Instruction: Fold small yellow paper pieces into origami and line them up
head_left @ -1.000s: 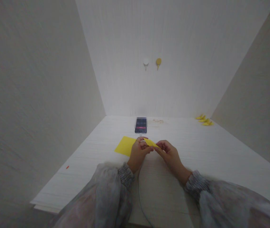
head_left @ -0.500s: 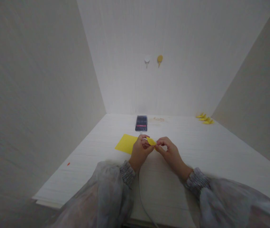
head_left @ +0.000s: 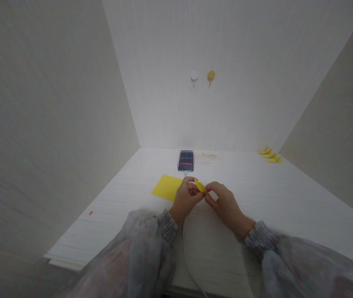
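Between my two hands is a small folded piece of yellow paper [head_left: 199, 186], raised above the white table. My left hand [head_left: 186, 198] pinches its lower edge between thumb and fingers. The fingertips of my right hand [head_left: 223, 203] close on its right end, thumb below and index finger above. A flat sheet of yellow paper [head_left: 165, 187] lies on the table, its right part hidden behind my left hand. Several folded yellow paper pieces [head_left: 270, 155] stand in a row at the back right corner.
A phone [head_left: 186, 160] lies near the back wall, with a white cable [head_left: 186, 260] running under my hands toward the front edge. A small orange scrap [head_left: 91, 213] rests at the left. White and yellow hooks [head_left: 211, 75] are on the back wall. Side walls enclose the table.
The folded yellow paper has turned slightly and looks narrower. My right fingers have shifted a little at its end. The whole view has moved slightly.
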Available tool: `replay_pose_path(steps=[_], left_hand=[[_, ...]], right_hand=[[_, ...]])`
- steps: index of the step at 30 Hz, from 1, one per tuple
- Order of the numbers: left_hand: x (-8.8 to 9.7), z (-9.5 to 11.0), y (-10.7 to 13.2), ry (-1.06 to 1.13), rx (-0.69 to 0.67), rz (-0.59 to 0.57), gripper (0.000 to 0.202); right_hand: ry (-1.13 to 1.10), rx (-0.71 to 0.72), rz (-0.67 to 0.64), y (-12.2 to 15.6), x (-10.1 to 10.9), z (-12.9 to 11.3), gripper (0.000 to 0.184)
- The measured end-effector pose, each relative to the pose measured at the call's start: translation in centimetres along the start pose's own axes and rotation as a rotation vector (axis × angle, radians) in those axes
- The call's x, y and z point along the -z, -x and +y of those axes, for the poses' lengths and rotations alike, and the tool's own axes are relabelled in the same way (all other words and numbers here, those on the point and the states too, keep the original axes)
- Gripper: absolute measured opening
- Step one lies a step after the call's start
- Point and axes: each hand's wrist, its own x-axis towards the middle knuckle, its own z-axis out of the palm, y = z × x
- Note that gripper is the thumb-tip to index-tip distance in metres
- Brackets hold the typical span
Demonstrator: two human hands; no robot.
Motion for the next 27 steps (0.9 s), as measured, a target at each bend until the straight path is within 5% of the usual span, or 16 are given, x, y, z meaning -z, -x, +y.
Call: replay_pose_path(steps=[9,27], left_hand=[[0.10,0.07,0.23,0.034,-0.036,0.005,0.046],[0.22,0.18,0.32,-0.093,-0.094,0.034,0.044]], right_hand=[[-0.056,-0.120,0.020,0.28,0.00,-0.04,0.011],[-0.165,-0.062,0.056,0.41,0.10,-0.16,0.014]])
